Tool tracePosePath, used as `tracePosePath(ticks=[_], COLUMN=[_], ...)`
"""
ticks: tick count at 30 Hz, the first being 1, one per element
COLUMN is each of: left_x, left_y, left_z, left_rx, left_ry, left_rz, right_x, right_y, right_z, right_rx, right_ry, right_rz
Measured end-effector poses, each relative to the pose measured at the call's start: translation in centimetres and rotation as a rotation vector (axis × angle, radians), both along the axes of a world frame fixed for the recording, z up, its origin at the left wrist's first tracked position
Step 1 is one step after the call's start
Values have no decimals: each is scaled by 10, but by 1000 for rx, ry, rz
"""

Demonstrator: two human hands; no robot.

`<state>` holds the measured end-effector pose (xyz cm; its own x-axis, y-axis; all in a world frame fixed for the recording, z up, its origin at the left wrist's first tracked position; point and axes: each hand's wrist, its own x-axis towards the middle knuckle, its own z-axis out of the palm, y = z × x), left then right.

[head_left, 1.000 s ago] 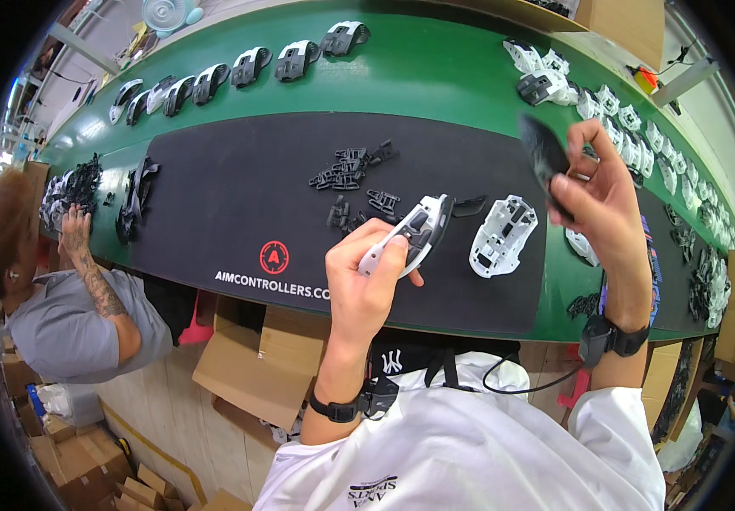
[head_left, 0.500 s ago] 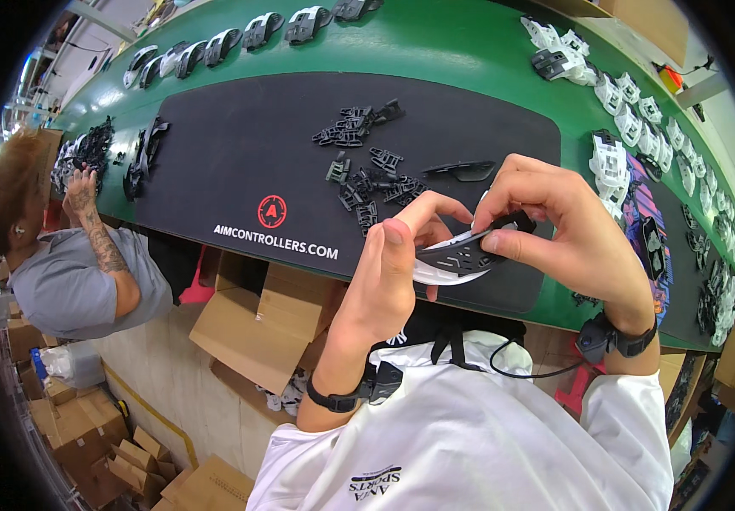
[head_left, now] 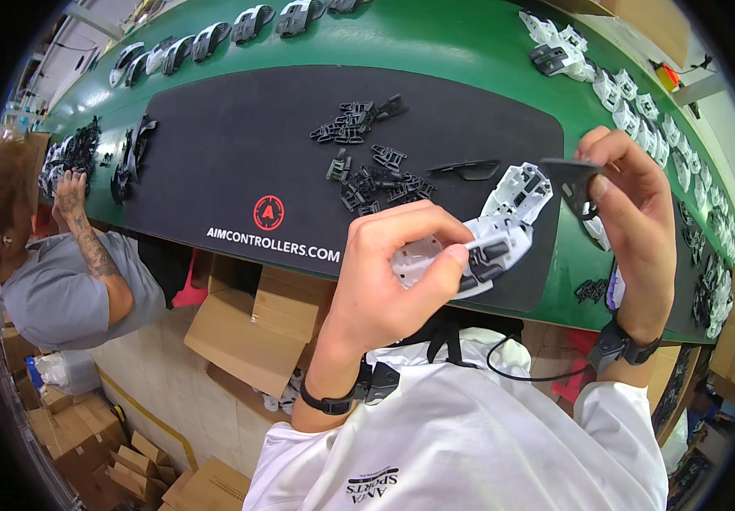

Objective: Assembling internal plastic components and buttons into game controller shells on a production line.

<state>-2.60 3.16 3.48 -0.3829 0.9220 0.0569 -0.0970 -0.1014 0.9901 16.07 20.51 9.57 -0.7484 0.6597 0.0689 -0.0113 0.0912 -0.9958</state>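
My left hand (head_left: 406, 277) is closed around a white plastic shell (head_left: 503, 243) shaped like a computer mouse cover, with a black insert on it; the fingers hide its near end. Off to the right and raised, my right hand (head_left: 631, 192) pinches a thin black plastic panel (head_left: 573, 177) between thumb and fingers, apart from the shell. Just beyond the held shell is another white shell piece (head_left: 518, 191), its hollow side showing. Small black plastic clips (head_left: 384, 186) lie heaped on the mat beyond my left hand, and a long black panel (head_left: 465, 169) lies beside them.
A black mat (head_left: 223, 128) covers part of the green table (head_left: 435, 43). Finished-looking shells (head_left: 252, 24) line its far edge; white shells (head_left: 631, 106) crowd the right side. A co-worker (head_left: 78, 281) sits at the left, hands on black parts. Cardboard boxes (head_left: 244, 319) stand below.
My hands have moved apart. The right hand has drawn the black panel off to the right, while the left keeps the white shell, now turned. The white shell piece beyond has come into view.
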Motion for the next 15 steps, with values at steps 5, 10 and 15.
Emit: tracePosePath(ticks=[5, 10, 15], left_x=[-6, -5, 2], left_y=[1, -1, 1], left_z=[2, 0, 4], left_rx=[86, -5, -131], left_ry=[196, -212, -119], left_rz=[-13, -50, -163], right_x=[6, -10, -35], right_y=[-1, -13, -24], right_z=[-3, 13, 20], right_rx=[-51, 74, 224], right_ry=[30, -27, -275], right_rz=[-28, 149, 293])
